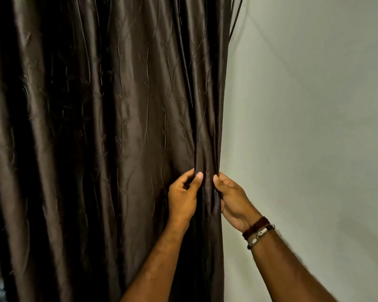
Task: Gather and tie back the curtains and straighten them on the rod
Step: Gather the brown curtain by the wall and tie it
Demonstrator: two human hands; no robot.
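Note:
A dark brown satin curtain (109, 127) with an embossed leaf pattern hangs in long folds across the left and middle of the view. My left hand (182, 195) pinches a fold near the curtain's right edge between thumb and fingers. My right hand (231, 199) grips the curtain's right edge just beside it, thumb in front and fingers behind the cloth. The two hands are a few centimetres apart at the same height. The rod and any tie-back are out of view.
A plain pale wall (310, 127) fills the right half. Thin dark cords (236, 16) hang at the curtain's top right edge. Bracelets (259, 232) circle my right wrist. A dim gap shows at the far left edge.

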